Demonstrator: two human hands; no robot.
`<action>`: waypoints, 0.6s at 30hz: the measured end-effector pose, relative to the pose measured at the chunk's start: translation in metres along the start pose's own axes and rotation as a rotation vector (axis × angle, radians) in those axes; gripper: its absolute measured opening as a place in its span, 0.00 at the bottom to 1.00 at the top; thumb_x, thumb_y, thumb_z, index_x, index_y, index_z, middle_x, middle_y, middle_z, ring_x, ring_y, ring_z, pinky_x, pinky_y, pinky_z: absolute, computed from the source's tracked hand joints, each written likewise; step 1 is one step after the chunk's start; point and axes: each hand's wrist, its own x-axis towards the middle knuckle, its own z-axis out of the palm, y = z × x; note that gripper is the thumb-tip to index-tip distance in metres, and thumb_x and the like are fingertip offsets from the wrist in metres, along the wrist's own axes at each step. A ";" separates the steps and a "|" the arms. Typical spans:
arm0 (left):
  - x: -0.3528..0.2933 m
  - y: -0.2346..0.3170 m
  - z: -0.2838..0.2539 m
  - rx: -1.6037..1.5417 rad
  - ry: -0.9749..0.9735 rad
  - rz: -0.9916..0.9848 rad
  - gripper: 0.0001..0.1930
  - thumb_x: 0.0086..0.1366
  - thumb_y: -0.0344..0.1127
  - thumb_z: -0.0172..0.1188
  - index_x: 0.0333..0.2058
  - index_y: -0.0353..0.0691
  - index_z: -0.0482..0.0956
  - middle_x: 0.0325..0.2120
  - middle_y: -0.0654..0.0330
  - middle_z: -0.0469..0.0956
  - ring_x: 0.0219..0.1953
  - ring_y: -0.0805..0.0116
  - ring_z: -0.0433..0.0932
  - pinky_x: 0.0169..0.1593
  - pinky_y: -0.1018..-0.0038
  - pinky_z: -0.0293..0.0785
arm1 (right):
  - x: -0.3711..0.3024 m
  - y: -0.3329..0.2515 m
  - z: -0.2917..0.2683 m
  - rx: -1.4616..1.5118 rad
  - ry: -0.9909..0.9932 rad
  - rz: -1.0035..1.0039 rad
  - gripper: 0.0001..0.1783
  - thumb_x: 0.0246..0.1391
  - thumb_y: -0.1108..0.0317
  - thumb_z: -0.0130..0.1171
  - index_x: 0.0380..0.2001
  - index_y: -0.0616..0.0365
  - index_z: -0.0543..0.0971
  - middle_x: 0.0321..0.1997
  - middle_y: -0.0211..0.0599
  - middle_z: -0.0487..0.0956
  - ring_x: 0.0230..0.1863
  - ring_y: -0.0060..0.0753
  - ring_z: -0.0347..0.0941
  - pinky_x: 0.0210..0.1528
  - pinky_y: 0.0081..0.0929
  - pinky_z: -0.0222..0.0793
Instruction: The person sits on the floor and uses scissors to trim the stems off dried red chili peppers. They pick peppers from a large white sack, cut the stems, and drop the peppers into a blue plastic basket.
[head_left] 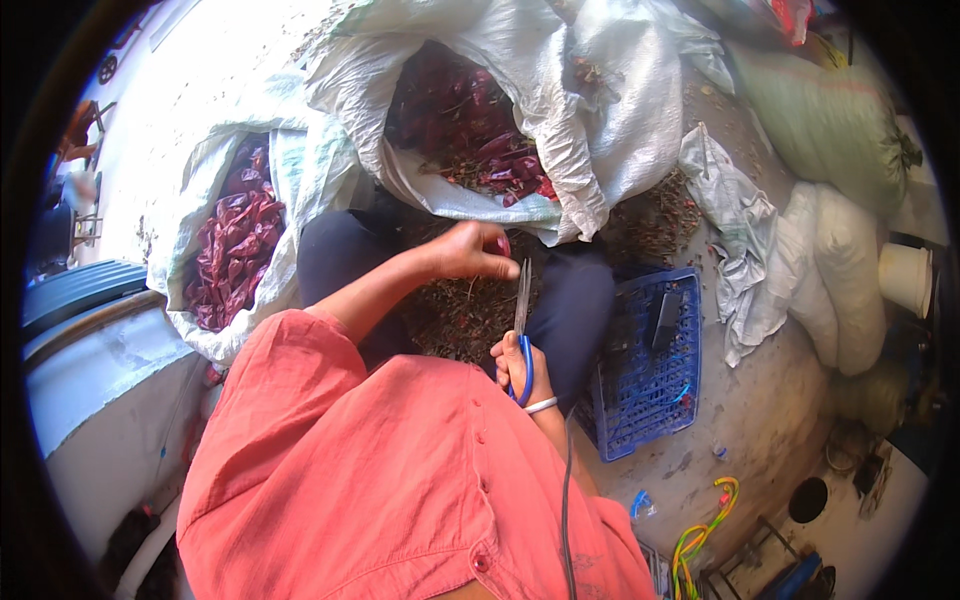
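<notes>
My right hand (526,368) grips a pair of scissors (523,345) by their blue handles, blades pointing away from me. Just left of the blade tips, my left hand (465,250) is closed around a dried red chili (503,244), of which only a small part shows. A white woven sack (345,60) stands open in front of me with dried red chilies (455,110) inside. To the left, a second open sack (330,165) holds more wrinkled dark red chilies (235,240). Below my hands, between my knees, lies a heap of stems and bits (455,315).
At my right sits a blue plastic crate (625,420) with a dark, flat, oblong object (665,320) on it. Crumpled white sacking (740,240), full sacks (845,280) and a pale bucket (905,280) stand farther right. A yellow-green cord (700,535) lies at lower right.
</notes>
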 end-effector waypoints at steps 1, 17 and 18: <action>0.013 0.008 -0.010 0.129 0.095 -0.083 0.18 0.57 0.47 0.69 0.31 0.36 0.77 0.22 0.61 0.77 0.31 0.70 0.77 0.36 0.68 0.72 | 0.003 0.004 -0.003 0.090 -0.028 0.023 0.30 0.58 0.40 0.54 0.26 0.60 0.72 0.15 0.24 0.64 0.13 0.15 0.60 0.16 0.17 0.58; 0.108 -0.069 -0.057 0.709 0.424 -0.170 0.10 0.56 0.35 0.58 0.36 0.42 0.79 0.34 0.50 0.80 0.36 0.50 0.81 0.38 0.56 0.77 | 0.006 -0.002 -0.003 -0.102 -0.037 -0.052 0.28 0.58 0.42 0.56 0.28 0.62 0.73 0.18 0.24 0.66 0.16 0.15 0.61 0.19 0.17 0.60; 0.105 -0.072 -0.062 0.671 0.436 -0.136 0.10 0.55 0.35 0.59 0.36 0.41 0.79 0.32 0.51 0.80 0.34 0.52 0.82 0.37 0.58 0.77 | 0.006 -0.002 -0.003 -0.080 -0.038 -0.041 0.28 0.58 0.42 0.56 0.29 0.62 0.73 0.18 0.24 0.66 0.15 0.15 0.61 0.19 0.17 0.61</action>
